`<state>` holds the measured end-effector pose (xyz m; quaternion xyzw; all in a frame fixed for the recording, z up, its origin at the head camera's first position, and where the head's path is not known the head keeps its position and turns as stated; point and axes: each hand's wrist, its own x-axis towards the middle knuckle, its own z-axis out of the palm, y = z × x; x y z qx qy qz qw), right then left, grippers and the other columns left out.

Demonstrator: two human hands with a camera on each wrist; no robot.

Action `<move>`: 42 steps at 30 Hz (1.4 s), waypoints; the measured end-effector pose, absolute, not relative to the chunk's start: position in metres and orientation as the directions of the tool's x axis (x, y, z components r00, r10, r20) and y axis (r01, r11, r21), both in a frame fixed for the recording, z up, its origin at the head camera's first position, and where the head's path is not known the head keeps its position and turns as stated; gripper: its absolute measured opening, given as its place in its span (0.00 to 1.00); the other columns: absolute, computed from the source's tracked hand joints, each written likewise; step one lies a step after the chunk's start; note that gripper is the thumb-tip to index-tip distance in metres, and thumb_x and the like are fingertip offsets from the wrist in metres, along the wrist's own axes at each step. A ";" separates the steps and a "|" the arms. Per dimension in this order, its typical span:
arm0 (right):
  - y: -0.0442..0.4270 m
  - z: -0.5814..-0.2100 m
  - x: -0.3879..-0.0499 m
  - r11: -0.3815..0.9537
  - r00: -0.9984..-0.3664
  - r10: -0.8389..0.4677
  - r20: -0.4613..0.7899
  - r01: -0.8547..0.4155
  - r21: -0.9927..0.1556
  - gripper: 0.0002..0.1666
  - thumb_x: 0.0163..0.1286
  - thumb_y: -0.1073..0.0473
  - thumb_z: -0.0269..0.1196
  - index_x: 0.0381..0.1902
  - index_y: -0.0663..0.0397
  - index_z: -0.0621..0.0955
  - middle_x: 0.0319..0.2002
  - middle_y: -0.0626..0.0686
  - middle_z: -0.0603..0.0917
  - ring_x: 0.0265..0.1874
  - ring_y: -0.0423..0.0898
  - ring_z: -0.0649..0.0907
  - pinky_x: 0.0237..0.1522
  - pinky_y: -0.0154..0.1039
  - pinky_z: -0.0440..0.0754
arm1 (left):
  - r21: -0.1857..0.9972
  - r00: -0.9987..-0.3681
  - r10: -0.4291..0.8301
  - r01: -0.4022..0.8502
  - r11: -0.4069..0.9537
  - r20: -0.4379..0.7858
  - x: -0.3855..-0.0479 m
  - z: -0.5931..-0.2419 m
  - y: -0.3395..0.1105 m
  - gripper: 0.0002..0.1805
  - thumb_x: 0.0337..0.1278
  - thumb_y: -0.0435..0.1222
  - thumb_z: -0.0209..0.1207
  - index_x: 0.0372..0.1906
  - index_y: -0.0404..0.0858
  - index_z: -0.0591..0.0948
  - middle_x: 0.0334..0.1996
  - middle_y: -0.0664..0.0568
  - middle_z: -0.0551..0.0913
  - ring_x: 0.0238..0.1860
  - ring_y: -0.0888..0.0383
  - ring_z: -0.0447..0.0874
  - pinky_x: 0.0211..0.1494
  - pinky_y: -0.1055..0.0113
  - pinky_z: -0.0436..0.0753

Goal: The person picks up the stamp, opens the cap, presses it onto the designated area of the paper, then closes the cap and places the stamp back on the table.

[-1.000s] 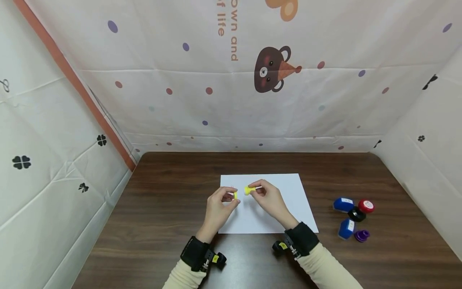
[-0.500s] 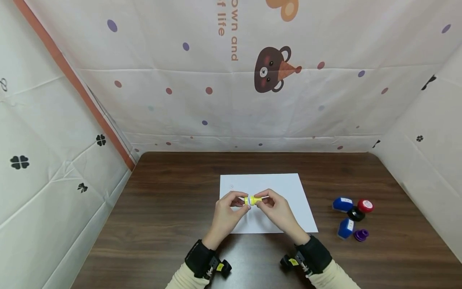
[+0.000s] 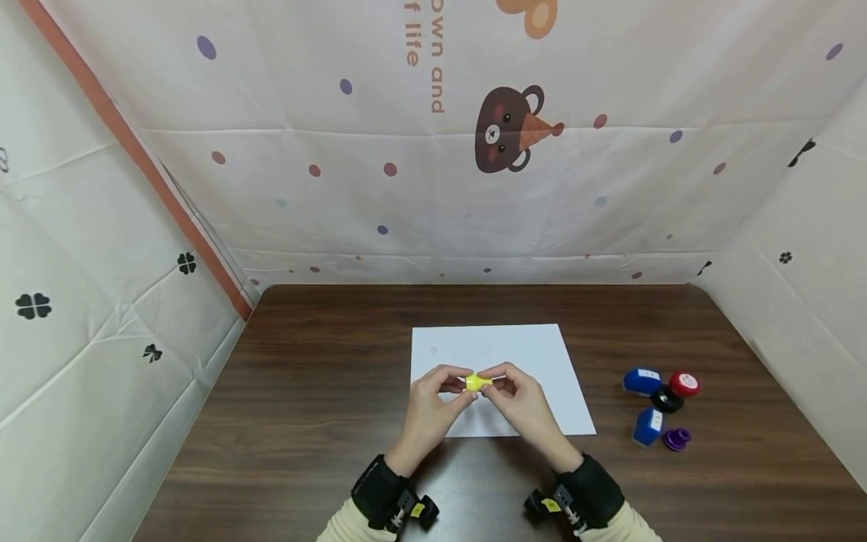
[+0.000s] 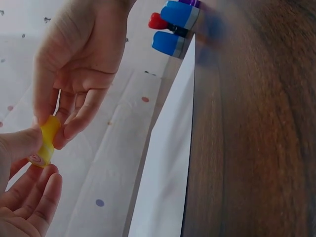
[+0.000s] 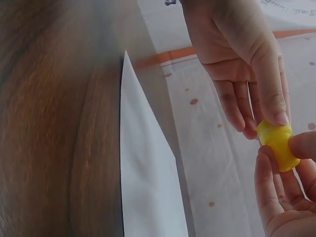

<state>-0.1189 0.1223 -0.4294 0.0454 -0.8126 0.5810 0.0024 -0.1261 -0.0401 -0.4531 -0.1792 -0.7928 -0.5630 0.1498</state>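
Observation:
A small yellow stamp is held between both hands above the white paper. My left hand pinches its cap end between thumb and fingers. From the other side my right hand pinches the narrower handle end. Cap and body meet, with no gap visible between them. The left wrist view shows a pinkish mark on the cap's end, too small to read. A small round print lies near the paper's upper left corner.
On the brown wooden table, to the right, lie two blue stamps with white labels. Among them are a red-topped piece, a black round piece and a purple one. Printed white cloth surrounds the table.
Both hands have come together from apart, bringing the yellow cap and the stamp body into contact. They have moved slightly nearer the person. The small print on the paper has come into view.

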 end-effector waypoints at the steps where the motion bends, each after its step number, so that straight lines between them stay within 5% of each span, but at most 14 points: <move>1: 0.121 -0.426 -0.117 0.310 -0.997 -0.065 0.051 -0.068 -0.948 0.09 0.59 0.67 0.64 0.39 0.57 0.81 0.39 0.54 0.82 0.32 0.43 0.81 0.32 0.28 0.80 | 0.837 -0.887 0.112 0.460 0.296 0.448 -0.126 -0.454 -0.040 0.14 0.42 0.32 0.69 0.38 0.43 0.82 0.34 0.56 0.83 0.32 0.62 0.82 0.37 0.71 0.83; 15: 0.118 -0.440 -0.117 0.357 -0.992 -0.074 0.106 -0.125 -0.926 0.10 0.58 0.65 0.65 0.39 0.53 0.81 0.38 0.50 0.82 0.31 0.41 0.79 0.28 0.29 0.78 | 0.804 -0.878 0.160 0.478 0.355 0.451 -0.123 -0.455 -0.046 0.14 0.40 0.29 0.69 0.36 0.41 0.80 0.33 0.55 0.83 0.30 0.63 0.81 0.35 0.74 0.82; 27: 0.114 -0.438 -0.119 0.443 -0.967 -0.149 0.205 -0.250 -0.861 0.16 0.55 0.68 0.66 0.42 0.50 0.79 0.36 0.48 0.82 0.28 0.39 0.80 0.29 0.29 0.82 | 0.512 -0.751 0.318 0.638 0.575 0.579 -0.122 -0.447 -0.051 0.17 0.40 0.32 0.70 0.39 0.44 0.79 0.38 0.57 0.79 0.40 0.63 0.78 0.41 0.71 0.80; 35: 0.111 -0.436 -0.117 0.455 -0.932 -0.199 0.301 -0.360 -0.814 0.17 0.55 0.68 0.66 0.43 0.53 0.77 0.34 0.47 0.80 0.28 0.38 0.80 0.30 0.29 0.82 | 0.348 -0.660 0.373 0.698 0.626 0.652 -0.121 -0.444 -0.050 0.16 0.40 0.35 0.71 0.39 0.43 0.82 0.36 0.57 0.79 0.38 0.61 0.76 0.37 0.74 0.79; 42: 0.110 -0.437 -0.116 0.470 -0.923 -0.221 0.315 -0.384 -0.795 0.18 0.55 0.66 0.67 0.44 0.52 0.77 0.34 0.46 0.81 0.29 0.36 0.80 0.31 0.28 0.82 | 0.322 -0.669 0.393 0.687 0.652 0.631 -0.121 -0.442 -0.052 0.14 0.40 0.35 0.70 0.37 0.43 0.83 0.34 0.58 0.80 0.38 0.63 0.75 0.36 0.74 0.78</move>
